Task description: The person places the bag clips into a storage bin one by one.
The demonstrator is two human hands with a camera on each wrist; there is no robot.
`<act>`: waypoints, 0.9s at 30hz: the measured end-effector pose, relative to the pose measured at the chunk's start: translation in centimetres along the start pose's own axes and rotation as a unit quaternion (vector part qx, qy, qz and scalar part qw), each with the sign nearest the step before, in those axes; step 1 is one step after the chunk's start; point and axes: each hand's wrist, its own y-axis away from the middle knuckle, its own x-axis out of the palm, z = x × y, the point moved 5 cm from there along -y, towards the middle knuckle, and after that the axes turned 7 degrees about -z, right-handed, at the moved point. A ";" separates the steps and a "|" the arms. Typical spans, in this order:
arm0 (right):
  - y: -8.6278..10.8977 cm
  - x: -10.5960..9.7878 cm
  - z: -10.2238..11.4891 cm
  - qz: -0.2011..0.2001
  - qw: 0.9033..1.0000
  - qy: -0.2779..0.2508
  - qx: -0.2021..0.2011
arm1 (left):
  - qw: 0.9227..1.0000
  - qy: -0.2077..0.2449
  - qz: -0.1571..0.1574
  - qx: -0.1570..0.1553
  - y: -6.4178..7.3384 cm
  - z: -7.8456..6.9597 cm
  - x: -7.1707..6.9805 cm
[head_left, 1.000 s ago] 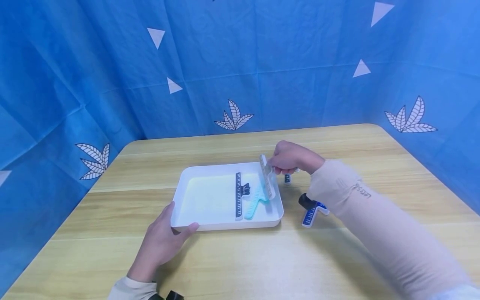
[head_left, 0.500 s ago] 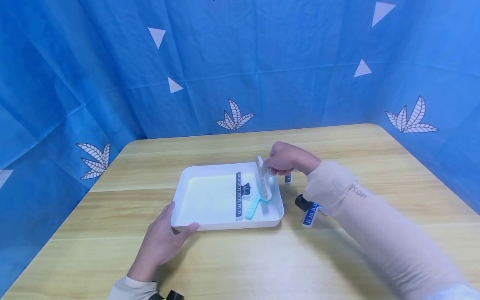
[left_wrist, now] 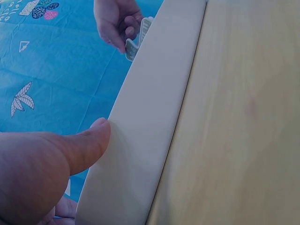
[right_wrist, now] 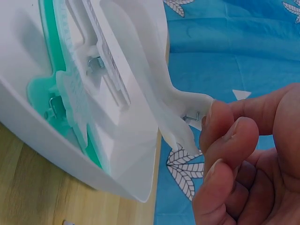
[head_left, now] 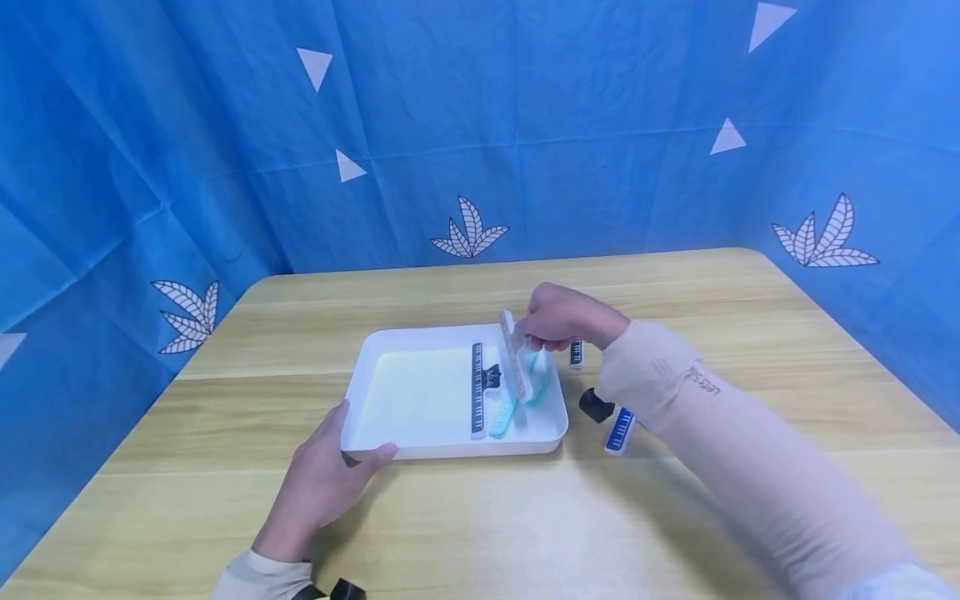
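Right hand (head_left: 557,318) pinches a whitish translucent plastic clip (head_left: 517,358), having shifted left over the shallow white rectangular tray (head_left: 420,392), nearer the long black-and-white clip (head_left: 477,392); transfer judged incomplete, clip unreleased. Left hand (head_left: 326,475) grips the tray's near-left corner.

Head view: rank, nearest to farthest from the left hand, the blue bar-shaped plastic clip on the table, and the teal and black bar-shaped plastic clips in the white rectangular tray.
1. Black clip: in the tray, right of the left hand.
2. Teal clip: just right of the black clip.
3. Blue clip: outside, right of the tray.
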 end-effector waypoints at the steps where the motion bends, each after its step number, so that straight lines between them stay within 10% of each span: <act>1: 0.0 0.0 0.1 0.000 1.000 0.003 -0.001 | 1.000 0.001 0.000 0.000 0.0 0.0 0.0; 27: -0.5 2.1 2.1 0.011 1.000 -0.005 0.001 | 1.000 0.011 0.008 -0.011 -0.1 0.2 0.1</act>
